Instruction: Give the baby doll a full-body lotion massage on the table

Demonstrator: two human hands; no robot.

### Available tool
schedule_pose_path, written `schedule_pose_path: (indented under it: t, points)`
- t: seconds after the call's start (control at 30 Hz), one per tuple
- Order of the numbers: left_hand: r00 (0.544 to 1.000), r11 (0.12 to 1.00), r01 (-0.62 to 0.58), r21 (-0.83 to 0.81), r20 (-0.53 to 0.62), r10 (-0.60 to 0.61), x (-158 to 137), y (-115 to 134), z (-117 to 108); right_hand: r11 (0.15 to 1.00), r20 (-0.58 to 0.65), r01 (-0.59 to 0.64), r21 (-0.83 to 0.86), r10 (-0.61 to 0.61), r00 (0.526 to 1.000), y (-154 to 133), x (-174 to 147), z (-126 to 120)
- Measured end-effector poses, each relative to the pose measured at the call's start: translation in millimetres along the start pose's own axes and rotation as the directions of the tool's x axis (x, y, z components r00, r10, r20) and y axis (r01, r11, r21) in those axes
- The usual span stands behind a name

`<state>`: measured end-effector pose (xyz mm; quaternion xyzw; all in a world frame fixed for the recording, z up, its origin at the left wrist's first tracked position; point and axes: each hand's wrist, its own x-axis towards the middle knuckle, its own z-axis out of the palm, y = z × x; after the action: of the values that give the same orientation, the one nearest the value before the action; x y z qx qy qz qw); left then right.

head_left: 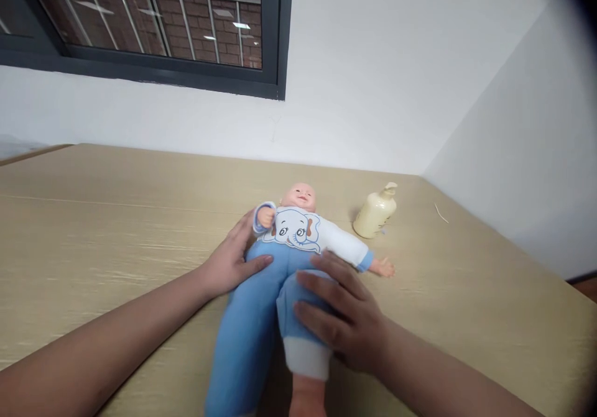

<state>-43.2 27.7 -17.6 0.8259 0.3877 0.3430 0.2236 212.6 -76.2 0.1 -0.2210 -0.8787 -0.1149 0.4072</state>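
A baby doll (286,252) lies on its back on the table, its head away from me. It wears a white top with an elephant face and light blue trousers. My left hand (236,258) clasps the doll's waist on the left side, thumb over the hip and fingers along its flank. My right hand (347,311) is wrapped over the doll's bent leg (305,324), its fingers across the blue cloth; the thumb is hidden. The other leg (242,336) stretches straight toward me, its foot out of view.
A cream pump bottle (374,213) stands to the right of the doll's head. A thin pale strip (441,213) lies farther right on the wood-coloured table (466,305). White walls (373,81) border the far side, with a dark-framed barred window (186,63) above.
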Motion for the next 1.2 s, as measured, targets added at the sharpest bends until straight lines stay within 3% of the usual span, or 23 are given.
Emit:
schedule_pose_path:
  t: [0.13,0.33,0.43,0.57,0.67,0.8,0.9,1.03,1.13,1.2]
  points:
    - [0.993,0.984,-0.075,0.164,0.103,0.058,2.3,-0.8,0.8,0.992,0.039,-0.099,-0.073,0.102,0.994,22.8,-6.0,11.1]
    - [0.994,0.986,-0.039,0.16,0.11,0.022,2.9,-0.7,2.1,0.979,0.083,-0.201,-0.025,0.203,0.976,31.8,-9.9,24.1]
    - [1.0,0.999,-0.009,0.054,0.028,0.007,1.7,0.4,4.1,0.98,0.095,-0.2,0.004,0.198,0.976,27.1,-8.8,17.2]
    - [0.972,0.955,0.202,-0.217,-0.074,-0.222,-1.6,-2.2,10.2,0.992,0.12,-0.101,0.081,0.091,0.989,5.5,-5.1,9.9]
    - [0.939,0.879,0.29,-0.379,-0.064,-0.338,-2.1,-4.2,12.8,0.997,0.122,-0.015,0.08,0.005,0.993,-15.7,-5.5,15.7]
    - [0.924,0.839,0.341,-0.423,-0.015,-0.383,-0.6,-2.8,10.2,1.0,0.189,0.024,-0.011,-0.022,0.982,-34.3,-9.3,27.8]
    - [0.929,0.838,0.336,-0.431,0.003,-0.371,-0.2,0.5,7.3,1.0,0.186,0.026,-0.015,-0.022,0.982,-34.2,-6.6,24.0]
    - [0.948,0.873,0.308,-0.379,0.039,-0.317,-1.2,5.0,5.9,0.999,0.052,0.033,0.019,-0.034,0.998,-15.1,1.8,3.1]
    - [0.973,0.925,0.23,-0.301,0.054,-0.224,-1.2,6.2,6.2,0.999,-0.056,-0.04,0.001,0.04,0.998,5.7,1.4,-5.4]
    - [0.989,0.966,0.147,-0.212,0.033,-0.144,-0.2,5.8,6.3,0.995,-0.057,-0.097,-0.002,0.096,0.994,18.0,-2.1,-2.8]
